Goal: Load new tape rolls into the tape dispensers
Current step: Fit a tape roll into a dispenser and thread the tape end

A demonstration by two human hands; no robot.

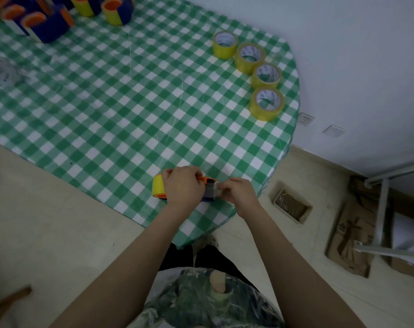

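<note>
A blue and orange tape dispenser (pixel 209 185) lies at the near edge of the green checked table (pixel 120 110), with a yellow tape roll (pixel 158 188) seated in its left end. My left hand (pixel 183 188) covers and grips the dispenser's middle. Just to the right, my right hand (pixel 238 191) pinches the clear tape end at the dispenser's front. Several loose yellow tape rolls (pixel 248 57) stand in a curved row at the table's far right. Several loaded blue dispensers (pixel 52 24) stand at the far left corner.
A clear tape roll (pixel 0 69) lies at the left edge of the table. On the floor to the right are a brown tray (pixel 290 205), flattened cardboard (pixel 350 240) and a metal frame (pixel 383 209). The white wall (pixel 343 55) runs behind the table.
</note>
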